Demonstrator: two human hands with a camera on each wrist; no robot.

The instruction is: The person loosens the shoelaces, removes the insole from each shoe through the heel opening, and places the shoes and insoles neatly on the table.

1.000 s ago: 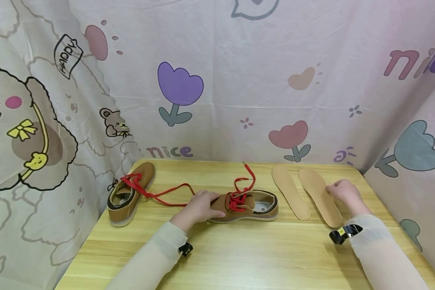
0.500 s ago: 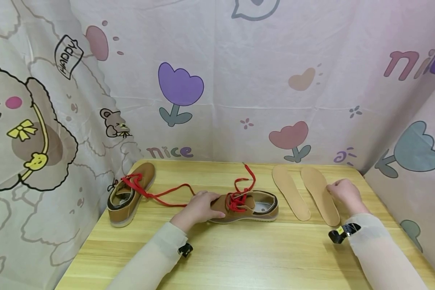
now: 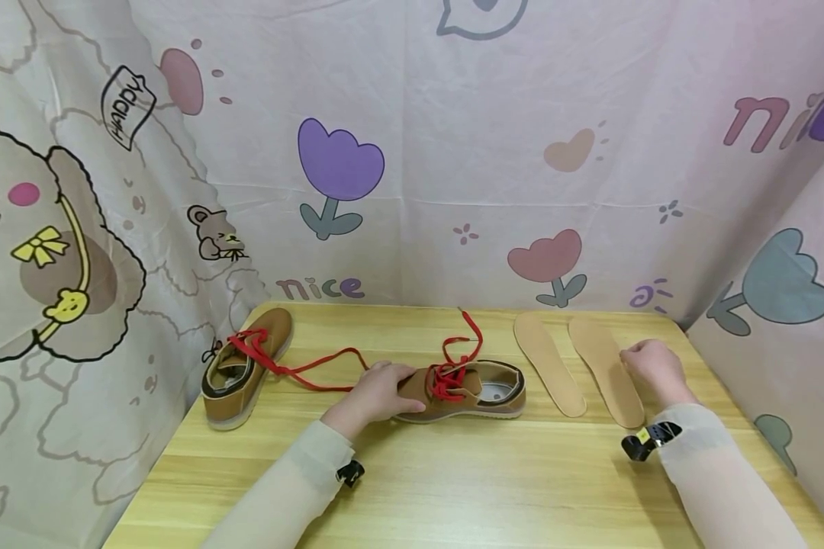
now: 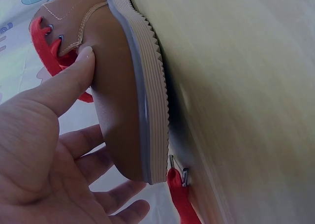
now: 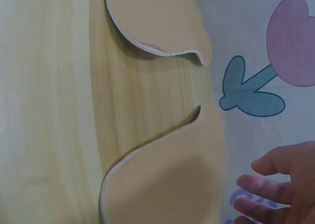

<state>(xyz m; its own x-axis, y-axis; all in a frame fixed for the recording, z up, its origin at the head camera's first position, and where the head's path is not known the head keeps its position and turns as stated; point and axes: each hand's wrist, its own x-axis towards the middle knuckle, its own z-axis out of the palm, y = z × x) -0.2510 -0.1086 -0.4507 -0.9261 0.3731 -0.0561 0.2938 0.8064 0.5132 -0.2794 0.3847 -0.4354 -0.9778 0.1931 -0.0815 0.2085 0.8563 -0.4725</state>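
Note:
A brown shoe (image 3: pixel 419 386) lies sideways on the table with its toe to the left, its red lace (image 3: pixel 451 387) tied loosely over the tongue. My left hand (image 3: pixel 374 393) holds it by the toe. In the left wrist view, the thumb presses the upper (image 4: pixel 115 71) while the other fingers sit on its far side. At the right, two tan insoles lie side by side. My right hand (image 3: pixel 659 370) is at the edge of the right-hand insole (image 3: pixel 607 370), its fingers slightly bent with nothing between them in the right wrist view. The left-hand insole (image 3: pixel 549 366) lies untouched.
A second brown shoe (image 3: pixel 240 400) stands at the table's back left, and a red lace stretches from it towards my left hand. Patterned cloth (image 3: pixel 439 152) hangs behind the wooden table (image 3: pixel 481 488) and at both sides.
The right-hand insole has shifted slightly, its heel end drawing back from my right wrist. My left hand and the shoe have stayed in place.

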